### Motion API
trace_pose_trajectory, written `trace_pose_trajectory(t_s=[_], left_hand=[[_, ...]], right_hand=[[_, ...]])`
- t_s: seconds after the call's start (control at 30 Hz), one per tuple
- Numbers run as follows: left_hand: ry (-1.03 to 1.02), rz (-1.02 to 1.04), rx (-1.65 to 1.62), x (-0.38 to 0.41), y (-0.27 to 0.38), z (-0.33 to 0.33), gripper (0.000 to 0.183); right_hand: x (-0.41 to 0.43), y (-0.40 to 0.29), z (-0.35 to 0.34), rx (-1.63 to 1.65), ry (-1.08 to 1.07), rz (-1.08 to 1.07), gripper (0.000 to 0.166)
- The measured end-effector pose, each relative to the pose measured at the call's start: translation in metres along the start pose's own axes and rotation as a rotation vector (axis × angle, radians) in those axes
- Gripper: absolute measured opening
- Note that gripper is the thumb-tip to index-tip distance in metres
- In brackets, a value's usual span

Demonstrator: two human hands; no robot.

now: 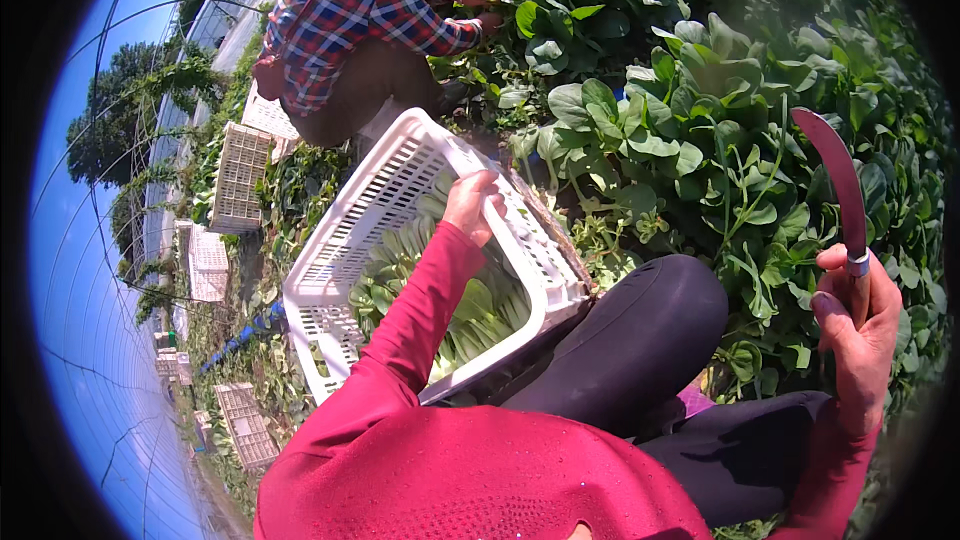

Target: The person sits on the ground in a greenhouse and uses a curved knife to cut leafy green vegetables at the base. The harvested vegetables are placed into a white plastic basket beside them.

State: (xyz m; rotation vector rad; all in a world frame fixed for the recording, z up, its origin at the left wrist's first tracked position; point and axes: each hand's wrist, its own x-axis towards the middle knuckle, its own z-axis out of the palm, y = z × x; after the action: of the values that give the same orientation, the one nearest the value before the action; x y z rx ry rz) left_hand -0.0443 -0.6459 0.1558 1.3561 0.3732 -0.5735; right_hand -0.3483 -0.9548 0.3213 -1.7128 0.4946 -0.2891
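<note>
My left hand (pixel 472 208) grips the near-right rim of a white slatted plastic crate (pixel 420 124), its fingers curled over the edge. Inside the crate lie cut leafy greens (pixel 476 315) with pale stems, partly covered by my left forearm. On the right, my right hand (pixel 859 322) is raised, closed around the wooden handle of a sickle (pixel 846 187). The curved blade points up, in front of a bed of growing leafy greens (pixel 667 120), and touches nothing that I can make out. My bent knee (pixel 660 315) is beside the crate.
A person in a plaid shirt (pixel 360 22) crouches beyond the crate, hands among the plants. More crates (pixel 238 176) stand or lie along the left, including one tipped crate (pixel 246 424). A blue strip (pixel 244 337) lies on the ground. Thin frame hoops (pixel 97 187) arch at far left.
</note>
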Motion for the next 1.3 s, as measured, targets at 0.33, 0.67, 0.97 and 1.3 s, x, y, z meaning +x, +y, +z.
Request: trace_pose_trajectory(t_s=[0.33, 0.67, 0.97, 1.3], left_hand=[[0.232, 0.186, -0.002, 0.025, -0.044, 0.015, 0.01], [0.258, 0.205, 0.219, 0.048, -0.047, 0.025, 0.039], [0.276, 0.242, 0.216, 0.078, -0.012, -0.001, 0.042], [-0.351, -0.032, -0.058, 0.073, -0.023, -0.014, 0.02]], right_hand=[[-0.068, 0.039, -0.001, -0.384, -0.054, 0.06, 0.021], [-0.043, 0.13, -0.062, -0.436, 0.012, -0.011, 0.016], [-0.03, 0.106, -0.044, -0.399, 0.164, -0.173, 0.014], [-0.176, 0.028, -0.099, -0.578, 0.679, 0.056, 0.025]])
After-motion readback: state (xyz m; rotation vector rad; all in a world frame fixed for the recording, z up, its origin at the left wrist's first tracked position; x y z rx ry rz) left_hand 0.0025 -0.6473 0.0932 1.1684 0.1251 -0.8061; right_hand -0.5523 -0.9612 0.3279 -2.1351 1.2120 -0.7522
